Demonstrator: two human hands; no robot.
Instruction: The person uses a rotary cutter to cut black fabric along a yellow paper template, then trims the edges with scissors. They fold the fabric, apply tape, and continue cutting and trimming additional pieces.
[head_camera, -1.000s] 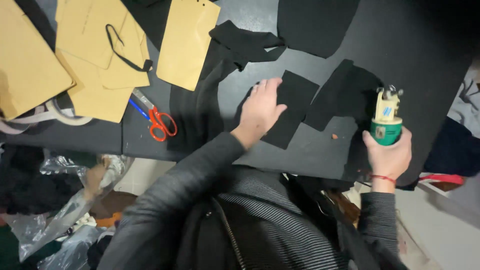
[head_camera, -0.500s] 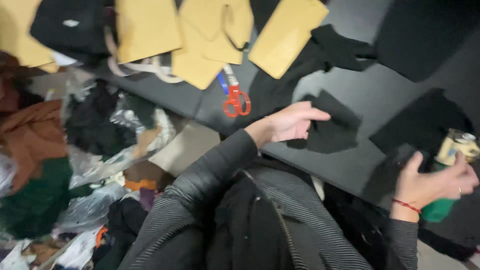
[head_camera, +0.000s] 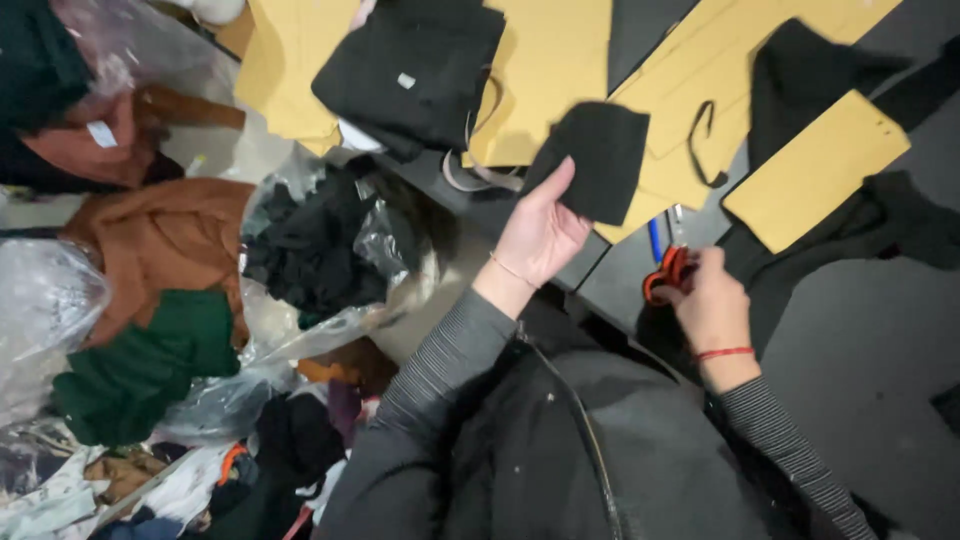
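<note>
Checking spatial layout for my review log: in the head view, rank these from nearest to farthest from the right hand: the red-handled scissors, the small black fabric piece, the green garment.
From the right hand:
1. Red-handled scissors: touching the hand, at its fingers on the table edge.
2. Small black fabric piece: up and left, held by the left hand.
3. Green garment: far left, in the pile beside the table.

Pretty dim shot overall, soft flat light w/ no hard shadows anywhere. The dark surface just eats the light, so the black fabric piece above the left hand shows barely any texture. Yellow card patterns around that piece are the brightest thing, not blown out tho. Some glare on the clear plastic bags far left of the piece. Motion blur on the right hand and the orange scissors. Corners look smeary, esp. bottom left.
</note>
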